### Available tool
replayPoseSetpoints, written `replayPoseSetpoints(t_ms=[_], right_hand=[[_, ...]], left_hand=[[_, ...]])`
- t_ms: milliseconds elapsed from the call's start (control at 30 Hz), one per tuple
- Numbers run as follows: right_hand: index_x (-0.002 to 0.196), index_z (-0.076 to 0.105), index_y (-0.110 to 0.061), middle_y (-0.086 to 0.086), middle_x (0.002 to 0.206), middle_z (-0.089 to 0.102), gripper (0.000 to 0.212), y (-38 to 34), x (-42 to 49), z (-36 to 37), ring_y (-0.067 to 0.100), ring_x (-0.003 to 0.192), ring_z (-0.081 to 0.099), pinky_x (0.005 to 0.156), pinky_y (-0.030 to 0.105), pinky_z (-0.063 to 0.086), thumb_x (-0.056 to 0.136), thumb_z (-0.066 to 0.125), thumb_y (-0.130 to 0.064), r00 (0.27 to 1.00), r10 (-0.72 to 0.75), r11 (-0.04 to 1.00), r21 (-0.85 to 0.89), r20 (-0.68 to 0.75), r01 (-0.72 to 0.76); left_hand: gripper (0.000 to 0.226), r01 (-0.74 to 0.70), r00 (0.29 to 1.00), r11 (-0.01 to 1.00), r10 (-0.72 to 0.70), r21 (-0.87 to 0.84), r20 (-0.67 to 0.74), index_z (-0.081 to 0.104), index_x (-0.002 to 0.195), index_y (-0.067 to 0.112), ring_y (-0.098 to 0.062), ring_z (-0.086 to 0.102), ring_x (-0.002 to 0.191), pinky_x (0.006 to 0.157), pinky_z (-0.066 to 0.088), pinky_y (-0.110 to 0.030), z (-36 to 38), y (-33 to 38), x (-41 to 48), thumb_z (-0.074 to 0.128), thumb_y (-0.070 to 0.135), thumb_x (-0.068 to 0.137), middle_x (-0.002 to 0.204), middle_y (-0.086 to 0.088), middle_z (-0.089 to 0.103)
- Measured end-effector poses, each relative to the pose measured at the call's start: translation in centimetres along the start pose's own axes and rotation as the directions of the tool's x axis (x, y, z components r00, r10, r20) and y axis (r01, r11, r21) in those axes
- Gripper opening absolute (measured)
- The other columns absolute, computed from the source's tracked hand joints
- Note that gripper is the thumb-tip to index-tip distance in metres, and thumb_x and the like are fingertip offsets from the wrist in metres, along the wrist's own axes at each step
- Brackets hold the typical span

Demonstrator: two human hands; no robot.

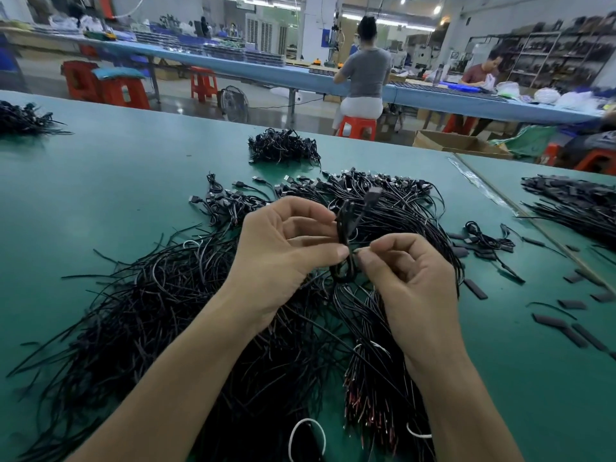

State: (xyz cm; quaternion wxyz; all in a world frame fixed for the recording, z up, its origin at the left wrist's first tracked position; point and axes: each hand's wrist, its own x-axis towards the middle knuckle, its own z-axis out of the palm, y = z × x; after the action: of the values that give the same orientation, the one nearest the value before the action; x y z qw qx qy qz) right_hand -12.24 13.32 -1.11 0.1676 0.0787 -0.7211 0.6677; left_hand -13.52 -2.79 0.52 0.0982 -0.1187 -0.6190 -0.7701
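My left hand (283, 248) grips a coiled black cable (345, 235) between thumb and fingers; the cable's plug end (374, 192) sticks up past the coil. My right hand (406, 278) pinches something thin and dark right beside the coil, at thumb and forefinger tips. Both hands hover above a big heap of loose black cables (186, 328) spread over the green table (100, 195). Stripped red-tipped wire ends (366, 405) lie in the heap near my right wrist.
A tied bundle of cables (283, 148) sits further back, more heaps at the far left (23, 118) and right (573, 208). Short black sleeve pieces (546, 320) are scattered on the right. Two people work at a blue bench behind; red stools stand around.
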Motion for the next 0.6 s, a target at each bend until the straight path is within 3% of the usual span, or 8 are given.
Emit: replayPoseSetpoints(t_ms=[100,200,267,333,367,433,467,600], right_hand=[[0.090,0.067,-0.027,-0.011,0.080,0.071,0.009,0.6,0.1,-0.7,-0.003,0.075,0.065,0.067,0.010,0.048,0.090,0.072,-0.018,0.999,0.038,0.961,-0.273,-0.038,-0.047],[0.099,0.068,-0.028,-0.017,0.084,0.066,0.006,1.3,-0.3,-0.8,-0.009,0.077,0.062,0.064,0.004,0.046,0.094,0.065,-0.025,0.982,0.167,0.800,-0.593,0.084,-0.086],[0.108,0.067,-0.026,-0.016,0.090,0.066,0.013,1.7,-0.9,-0.3,-0.002,0.079,0.063,0.071,0.013,0.052,0.096,0.062,-0.030,0.960,0.249,0.679,-0.730,0.130,-0.078],[0.112,0.064,-0.025,-0.010,0.097,0.067,0.018,1.8,-1.4,0.3,0.008,0.089,0.064,0.081,0.029,0.056,0.097,0.060,-0.033,0.953,0.272,0.581,-0.812,0.134,-0.052],[0.112,0.063,-0.025,-0.008,0.098,0.067,0.018,1.8,-1.5,0.6,0.012,0.091,0.064,0.082,0.032,0.056,0.097,0.060,-0.034,0.954,0.269,0.535,-0.844,0.136,-0.031],[0.111,0.062,-0.023,-0.005,0.098,0.065,0.017,1.8,-1.7,0.9,0.015,0.091,0.063,0.081,0.033,0.056,0.097,0.059,-0.032,0.956,0.259,0.479,-0.878,0.138,-0.003],[0.110,0.063,-0.022,-0.004,0.098,0.065,0.015,1.8,-1.7,0.9,0.016,0.091,0.063,0.081,0.034,0.056,0.097,0.058,-0.030,0.958,0.256,0.477,-0.879,0.131,-0.008],[0.109,0.062,-0.018,0.001,0.102,0.064,0.015,1.8,-1.7,0.9,0.023,0.099,0.059,0.083,0.037,0.054,0.099,0.051,-0.022,0.949,0.286,0.427,-0.904,0.128,-0.007]], left_hand=[[0.036,-0.009,0.981,0.986,0.041,0.168,-0.189,0.068,0.085,0.018,-0.015,0.075,0.079,0.071,0.059,-0.021,-0.6,-1.5,1.8,0.082,-0.011,0.068,0.084,-0.001,0.077],[0.035,0.040,0.925,0.913,0.120,0.407,-0.361,0.066,0.091,0.025,-0.006,0.072,0.084,0.076,0.057,-0.014,-1.2,-3.1,4.7,0.079,-0.004,0.078,0.094,0.005,0.074],[0.039,0.093,0.948,0.810,0.105,0.578,-0.301,0.065,0.116,0.023,-0.001,0.065,0.082,0.066,0.047,-0.001,-1.7,-3.9,6.4,0.070,-0.002,0.087,0.120,0.001,0.067],[0.052,0.143,0.979,0.702,0.006,0.698,-0.206,0.056,0.135,0.021,-0.012,0.065,0.079,0.059,0.048,-0.008,-2.1,-4.7,7.0,0.061,-0.006,0.092,0.138,-0.006,0.057],[0.053,0.140,0.985,0.665,-0.014,0.734,-0.175,0.055,0.137,0.020,-0.023,0.067,0.092,0.071,0.054,-0.016,-2.2,-5.1,6.9,0.057,-0.009,0.092,0.141,-0.007,0.054],[0.049,0.097,0.990,0.633,0.015,0.768,-0.138,0.062,0.126,0.020,-0.027,0.055,0.123,0.103,0.047,-0.032,-2.0,-5.4,6.3,0.053,-0.012,0.091,0.139,-0.004,0.054],[0.047,0.077,0.993,0.626,0.023,0.776,-0.117,0.065,0.118,0.022,-0.023,0.051,0.127,0.106,0.042,-0.031,-1.9,-5.5,5.9,0.052,-0.013,0.090,0.134,-0.003,0.056],[0.053,0.005,0.998,0.590,-0.060,0.807,0.037,0.072,0.103,0.026,-0.017,0.058,0.115,0.094,0.048,-0.027,-1.3,-5.6,4.2,0.045,-0.017,0.086,0.122,0.000,0.064]])
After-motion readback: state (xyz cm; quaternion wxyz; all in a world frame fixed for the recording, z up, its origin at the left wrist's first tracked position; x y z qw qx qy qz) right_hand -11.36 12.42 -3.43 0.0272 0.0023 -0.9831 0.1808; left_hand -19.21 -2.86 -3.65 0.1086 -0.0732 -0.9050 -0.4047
